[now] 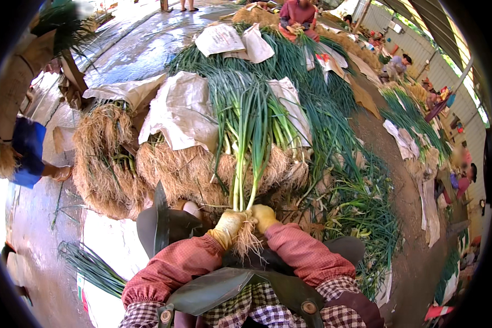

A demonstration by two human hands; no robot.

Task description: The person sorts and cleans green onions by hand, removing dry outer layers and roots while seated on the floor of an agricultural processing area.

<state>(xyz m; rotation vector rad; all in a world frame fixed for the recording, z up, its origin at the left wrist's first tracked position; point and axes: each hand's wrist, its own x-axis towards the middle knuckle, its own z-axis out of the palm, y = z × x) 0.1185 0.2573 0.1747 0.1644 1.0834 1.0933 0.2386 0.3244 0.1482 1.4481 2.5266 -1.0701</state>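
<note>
A few spring onions (239,175) stand upright before me, leaves pointing away and pale stems toward my lap. My left hand (228,227), in a yellow glove, is closed round the stems near their base. My gloved right hand (264,217) is closed on the base of the stem at the right. Tangled roots (248,240) hang down between the two hands. Just beyond lies a big heap of spring onions (202,172), its brown roots toward me and pale sacks over part of it. The fingertips are partly hidden.
Loose green trimmings (361,218) lie at my right. On a white sheet (106,240) at my left rests a small bunch of spring onions (95,268). At the far left, a person carries a large root-ended bundle (8,104). Another person (298,19) sits beyond the heap.
</note>
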